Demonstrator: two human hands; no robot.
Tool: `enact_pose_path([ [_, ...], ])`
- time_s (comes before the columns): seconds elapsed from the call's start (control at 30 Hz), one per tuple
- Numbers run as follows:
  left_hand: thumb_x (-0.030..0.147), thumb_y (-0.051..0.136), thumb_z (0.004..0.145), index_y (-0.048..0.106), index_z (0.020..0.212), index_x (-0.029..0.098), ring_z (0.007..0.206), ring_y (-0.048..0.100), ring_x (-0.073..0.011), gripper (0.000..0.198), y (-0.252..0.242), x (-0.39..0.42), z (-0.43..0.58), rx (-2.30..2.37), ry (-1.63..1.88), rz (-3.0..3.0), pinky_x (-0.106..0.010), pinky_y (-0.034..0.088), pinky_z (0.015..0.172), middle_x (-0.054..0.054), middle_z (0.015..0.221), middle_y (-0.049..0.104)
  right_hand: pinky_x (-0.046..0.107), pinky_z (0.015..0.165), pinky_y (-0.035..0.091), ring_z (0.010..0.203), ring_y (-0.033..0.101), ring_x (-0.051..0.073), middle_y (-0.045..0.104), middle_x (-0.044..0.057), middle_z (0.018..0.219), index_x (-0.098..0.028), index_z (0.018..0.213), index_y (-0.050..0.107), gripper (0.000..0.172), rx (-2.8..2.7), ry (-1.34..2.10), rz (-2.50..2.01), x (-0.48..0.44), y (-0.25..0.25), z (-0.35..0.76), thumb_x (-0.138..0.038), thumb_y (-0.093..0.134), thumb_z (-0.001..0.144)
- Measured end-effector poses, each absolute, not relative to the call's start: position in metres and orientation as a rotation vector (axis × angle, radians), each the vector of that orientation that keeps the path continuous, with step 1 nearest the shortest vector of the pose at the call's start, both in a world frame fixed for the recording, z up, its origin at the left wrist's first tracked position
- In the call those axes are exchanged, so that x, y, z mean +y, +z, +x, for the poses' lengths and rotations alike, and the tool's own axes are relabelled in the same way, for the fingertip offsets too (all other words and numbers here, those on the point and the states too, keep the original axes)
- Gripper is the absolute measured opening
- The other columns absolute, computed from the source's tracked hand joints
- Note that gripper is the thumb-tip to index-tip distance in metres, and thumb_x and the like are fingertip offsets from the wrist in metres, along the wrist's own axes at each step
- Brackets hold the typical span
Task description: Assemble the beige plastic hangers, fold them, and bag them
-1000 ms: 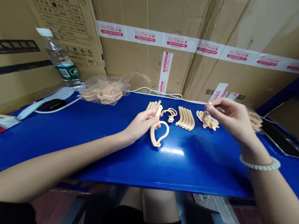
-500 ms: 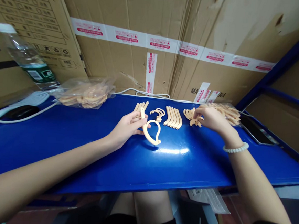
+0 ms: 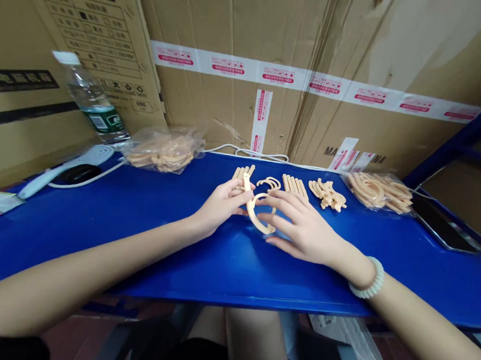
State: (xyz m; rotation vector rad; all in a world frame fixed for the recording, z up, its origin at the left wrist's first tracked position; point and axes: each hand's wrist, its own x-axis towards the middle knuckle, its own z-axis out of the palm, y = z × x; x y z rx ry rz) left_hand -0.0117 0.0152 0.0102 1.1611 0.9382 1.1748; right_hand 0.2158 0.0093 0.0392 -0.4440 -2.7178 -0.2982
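Note:
My left hand (image 3: 228, 198) pinches the straight end of a beige, hook-shaped plastic piece (image 3: 254, 219), its curved end pointing right. Over that curve is my right hand (image 3: 299, 226), palm down with the fingers bent. Its thumb and whatever the fingertips hold are hidden. Behind the hands lie three groups of like-coloured parts: straight strips (image 3: 240, 173), thin curved hooks (image 3: 270, 182) and a row of curved arms (image 3: 293, 185), partly covered by the right hand. A heap of small wavy parts (image 3: 328, 195) lies to the right.
Clear bags of beige parts lie at left (image 3: 163, 150) and right (image 3: 377, 191) on the blue table (image 3: 168, 257). A water bottle (image 3: 98, 110) stands back left, near a white cable (image 3: 79, 185). At right lies a dark phone (image 3: 443, 223). Cardboard (image 3: 228, 23) rises behind.
My right hand has moved left from the heap of small parts to the hook-shaped piece. The left hand keeps its hold. The whole view has shifted to the left.

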Motion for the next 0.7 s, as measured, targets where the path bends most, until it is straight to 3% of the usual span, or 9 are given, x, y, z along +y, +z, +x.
enact_pose_path([
  [0.33,0.024,0.062,0.093,0.057,0.109,0.016,0.090,0.072,-0.0190,0.019,0.0133,0.0189,-0.0136,0.886,1.177,1.236,-0.032,0.060,0.076,-0.008,0.093,0.074,0.056,0.111,0.038,0.135,0.051,0.033,0.073,0.012,0.113,-0.018,0.109,0.071,0.018,-2.703,-0.521,-0.445,0.0114,0.0339,0.2148,-0.020,0.054,0.102],
  [0.5,0.023,0.064,0.090,0.039,0.138,0.021,0.098,0.071,-0.0212,0.054,0.0076,0.0225,-0.0150,1.044,1.350,1.342,-0.033,0.061,0.073,-0.017,0.130,0.062,0.051,0.104,0.037,0.105,0.065,0.027,0.073,0.009,0.097,-0.017,0.105,0.069,0.022,-2.632,-0.449,-0.526,0.0106,0.0345,0.2147,-0.027,0.049,0.106],
  [0.6,0.020,0.065,0.089,0.040,0.143,0.025,0.118,0.063,-0.0245,0.060,0.0077,0.0213,-0.0192,1.189,1.555,1.732,-0.041,0.058,0.091,-0.017,0.147,0.047,0.046,0.099,0.036,0.089,0.065,0.022,0.072,0.006,0.090,-0.019,0.103,0.067,0.021,-2.584,-0.417,-0.592,0.0136,0.0338,0.2170,-0.028,0.048,0.106],
  [0.7,0.023,0.064,0.094,0.054,0.134,0.023,0.135,0.050,-0.0270,0.041,0.0130,0.0136,-0.0210,1.162,1.496,2.402,-0.050,0.040,0.115,-0.014,0.142,0.055,0.045,0.094,0.035,0.086,0.064,0.023,0.071,0.006,0.087,-0.020,0.102,0.067,0.020,-2.546,-0.433,-0.610,0.0167,0.0322,0.2187,-0.030,0.050,0.106],
])
